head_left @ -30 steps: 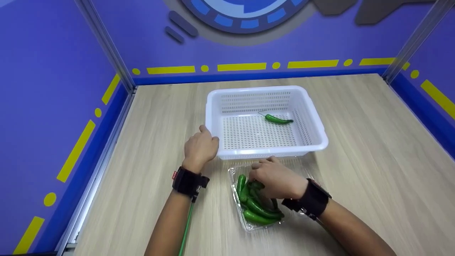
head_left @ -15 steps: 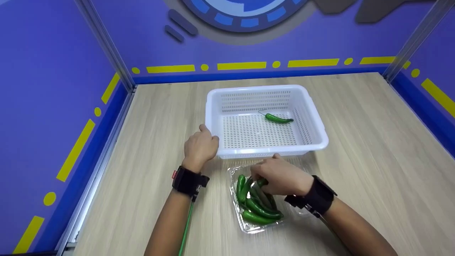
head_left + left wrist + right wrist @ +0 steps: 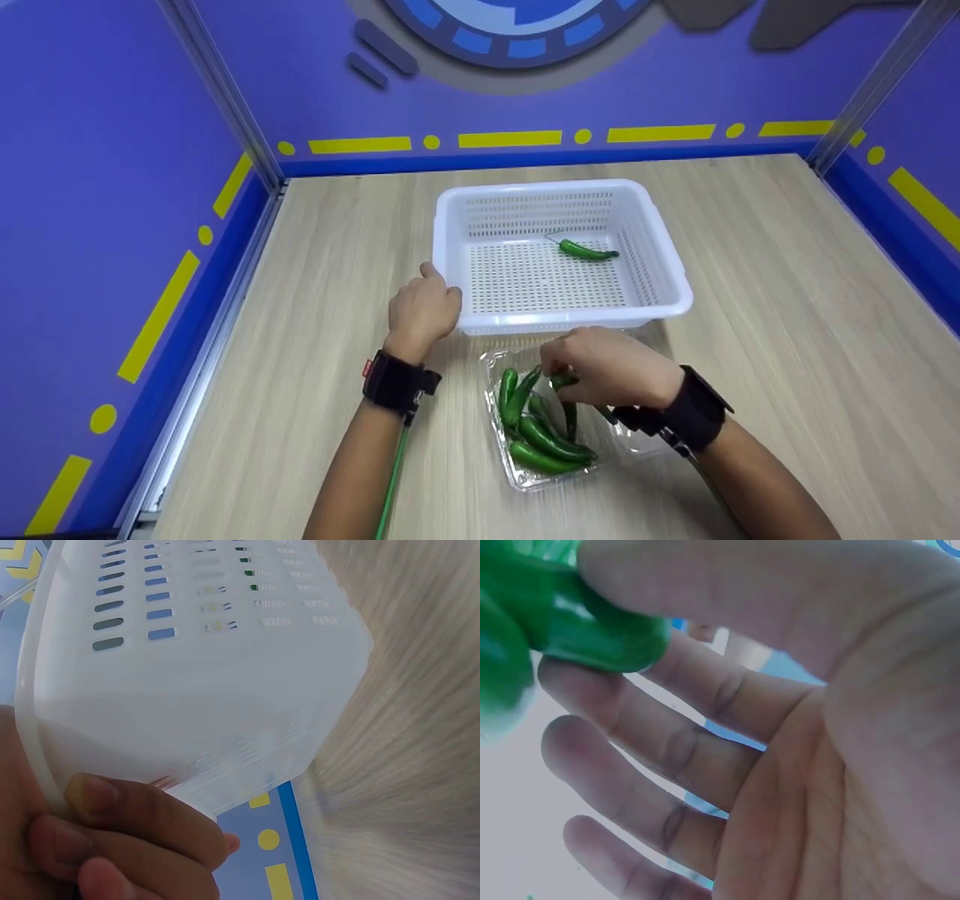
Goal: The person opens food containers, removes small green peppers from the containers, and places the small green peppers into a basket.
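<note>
On the pale table (image 3: 337, 225), green peppers (image 3: 556, 442) shine, slender and curved.

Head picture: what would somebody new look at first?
Probably the big white basket, mid-picture, with one green pepper lying inside. In front of it, the right hand pinches another pepper at a clear tray of peppers. The left hand grips the basket's left side.
</note>
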The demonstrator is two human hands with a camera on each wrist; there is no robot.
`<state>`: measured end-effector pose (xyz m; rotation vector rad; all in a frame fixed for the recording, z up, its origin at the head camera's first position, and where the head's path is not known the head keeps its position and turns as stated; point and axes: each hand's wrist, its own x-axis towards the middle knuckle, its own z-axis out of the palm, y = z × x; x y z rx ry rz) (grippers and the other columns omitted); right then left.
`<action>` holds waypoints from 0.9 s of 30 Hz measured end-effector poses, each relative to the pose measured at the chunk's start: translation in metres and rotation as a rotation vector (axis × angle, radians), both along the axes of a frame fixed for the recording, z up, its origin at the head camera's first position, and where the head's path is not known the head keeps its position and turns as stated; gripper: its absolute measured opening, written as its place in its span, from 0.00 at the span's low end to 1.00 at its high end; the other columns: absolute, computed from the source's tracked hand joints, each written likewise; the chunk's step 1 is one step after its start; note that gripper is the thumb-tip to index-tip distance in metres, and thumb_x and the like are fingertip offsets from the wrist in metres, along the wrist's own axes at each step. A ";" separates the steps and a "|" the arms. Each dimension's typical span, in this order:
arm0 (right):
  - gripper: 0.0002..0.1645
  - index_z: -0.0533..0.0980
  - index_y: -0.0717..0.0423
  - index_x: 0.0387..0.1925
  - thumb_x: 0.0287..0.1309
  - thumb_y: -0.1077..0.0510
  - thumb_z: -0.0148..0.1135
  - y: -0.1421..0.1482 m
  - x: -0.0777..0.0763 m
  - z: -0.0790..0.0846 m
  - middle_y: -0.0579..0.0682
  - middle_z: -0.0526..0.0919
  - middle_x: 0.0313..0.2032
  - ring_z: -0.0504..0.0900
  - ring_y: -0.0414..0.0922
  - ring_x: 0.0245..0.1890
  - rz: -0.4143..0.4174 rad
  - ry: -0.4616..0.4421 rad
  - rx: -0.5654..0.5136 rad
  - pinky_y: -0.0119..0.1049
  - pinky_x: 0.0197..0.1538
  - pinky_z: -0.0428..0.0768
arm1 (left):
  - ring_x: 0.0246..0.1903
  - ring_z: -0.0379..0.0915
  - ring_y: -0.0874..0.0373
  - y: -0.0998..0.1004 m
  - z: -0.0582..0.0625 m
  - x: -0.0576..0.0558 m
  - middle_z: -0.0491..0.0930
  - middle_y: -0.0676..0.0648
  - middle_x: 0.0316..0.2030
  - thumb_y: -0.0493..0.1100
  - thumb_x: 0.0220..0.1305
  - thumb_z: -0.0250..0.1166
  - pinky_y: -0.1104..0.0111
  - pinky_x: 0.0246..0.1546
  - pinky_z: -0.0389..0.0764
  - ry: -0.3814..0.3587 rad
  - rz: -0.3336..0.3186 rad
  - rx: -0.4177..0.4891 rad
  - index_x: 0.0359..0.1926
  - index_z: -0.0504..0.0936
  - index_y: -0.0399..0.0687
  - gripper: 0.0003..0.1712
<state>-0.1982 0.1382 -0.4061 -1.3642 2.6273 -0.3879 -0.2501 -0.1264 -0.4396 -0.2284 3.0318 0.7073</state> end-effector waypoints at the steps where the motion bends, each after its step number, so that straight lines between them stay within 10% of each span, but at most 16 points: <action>1: 0.08 0.80 0.47 0.31 0.49 0.60 0.72 0.001 0.000 0.002 0.38 0.83 0.29 0.79 0.36 0.29 -0.002 0.007 -0.003 0.32 0.35 0.78 | 0.39 0.83 0.40 0.000 0.000 0.000 0.84 0.33 0.41 0.51 0.72 0.49 0.49 0.39 0.81 -0.001 0.000 0.001 0.66 0.65 0.26 0.34; 27: 0.12 0.78 0.42 0.34 0.53 0.49 0.75 0.022 -0.001 0.027 0.34 0.83 0.31 0.81 0.36 0.33 -0.088 0.015 -0.069 0.34 0.39 0.79 | 0.41 0.83 0.40 -0.001 0.001 0.001 0.84 0.32 0.43 0.54 0.72 0.48 0.50 0.40 0.81 -0.027 -0.016 -0.006 0.74 0.55 0.23 0.43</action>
